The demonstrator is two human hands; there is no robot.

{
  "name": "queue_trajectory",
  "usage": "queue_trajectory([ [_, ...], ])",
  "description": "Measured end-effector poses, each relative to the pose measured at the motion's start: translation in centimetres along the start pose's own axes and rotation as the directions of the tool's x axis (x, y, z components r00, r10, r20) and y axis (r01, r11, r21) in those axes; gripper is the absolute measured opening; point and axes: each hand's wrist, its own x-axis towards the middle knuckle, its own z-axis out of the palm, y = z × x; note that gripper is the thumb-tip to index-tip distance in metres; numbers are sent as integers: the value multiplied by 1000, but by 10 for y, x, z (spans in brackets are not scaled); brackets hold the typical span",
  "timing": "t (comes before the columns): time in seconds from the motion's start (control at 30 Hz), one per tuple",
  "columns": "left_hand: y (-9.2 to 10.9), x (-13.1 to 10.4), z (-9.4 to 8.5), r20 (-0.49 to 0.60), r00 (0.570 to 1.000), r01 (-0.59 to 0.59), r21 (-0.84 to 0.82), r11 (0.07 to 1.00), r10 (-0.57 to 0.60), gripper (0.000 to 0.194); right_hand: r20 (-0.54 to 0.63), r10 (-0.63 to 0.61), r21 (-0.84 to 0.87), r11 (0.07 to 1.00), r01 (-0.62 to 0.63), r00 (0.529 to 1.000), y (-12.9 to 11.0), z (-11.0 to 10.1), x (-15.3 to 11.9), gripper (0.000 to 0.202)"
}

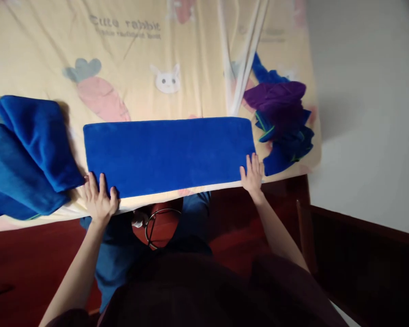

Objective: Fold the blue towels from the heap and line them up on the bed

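A blue cloth [170, 156] lies flat as a long rectangle near the front edge of a bed with a yellow printed sheet [139, 86]. My left hand [100, 197] rests with fingers spread on the cloth's lower left corner. At the lower right corner, my right hand [252, 175] lies with its fingers apart, touching the cloth's edge. Neither hand grips anything.
Larger blue cloths [30, 150] are piled at the left. A crumpled heap of blue and purple cloths [279, 109] sits at the right, beside white strips [241, 81]. A grey wall [364, 100] stands beyond the bed's right side.
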Motion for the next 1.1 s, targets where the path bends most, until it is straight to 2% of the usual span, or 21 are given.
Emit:
queue_trajectory([
  [0.03, -7, -3, 0, 11, 1000, 15, 17, 1000, -16, 72, -10, 1, -20, 1000, -2, 1000, 11, 1, -2, 63],
  [0.1, -15, -5, 4, 26, 999, 27, 68, 997, -29, 73, -16, -5, -59, 998, 4, 1000, 17, 2, -5, 62],
  [0.27, -14, -4, 11, 10, 999, 40, 127, 991, -42, 74, -14, 17, -108, 994, -18, 1000, 3, 3, -7, 63],
  [0.43, -7, -5, -3, -18, 1000, 23, 50, 998, -22, 73, -1, 10, -41, 999, -10, 1000, 1, -6, -4, 64],
  [0.53, 8, -13, -20, -41, 999, -19, 4, 1000, 19, 69, -28, 51, 82, 995, -48, 998, -18, -26, -8, 63],
  [0.6, 18, -32, -29, -79, 995, -63, -4, 998, 63, 64, -120, 106, 261, 963, -72, 987, -47, -39, -24, 61],
  [0.67, 24, -67, -32, -88, 989, -116, -10, 993, 115, 59, -206, 172, 514, 857, -43, 963, -87, -45, -55, 57],
  [0.7, 24, -90, -31, -71, 988, -138, -18, 990, 136, 56, -214, 216, 666, 746, -19, 953, -109, -43, -76, 54],
  [0.73, 22, -116, -30, -31, 988, -154, -33, 988, 153, 54, -197, 198, 708, 706, 0, 960, -132, -39, -97, 52],
  [0.8, 13, -168, -26, 48, 989, -139, -49, 989, 141, 48, -143, 144, 763, 647, 16, 979, -175, -26, -139, 46],
  [0.9, -5, -225, -27, 160, 971, -174, -43, 984, 179, 36, 50, 73, 942, 328, -72, 996, -225, -1, -177, 47],
  [0.97, -14, -241, -32, 206, 956, -199, -57, 978, 206, 35, 130, 52, 971, 195, -137, 990, -244, 12, -181, 51],
  [1.1, -15, -238, -40, 219, 953, -200, -63, 978, 210, 37, 169, 78, 978, 113, -177, 983, -257, 28, -161, 62],
])
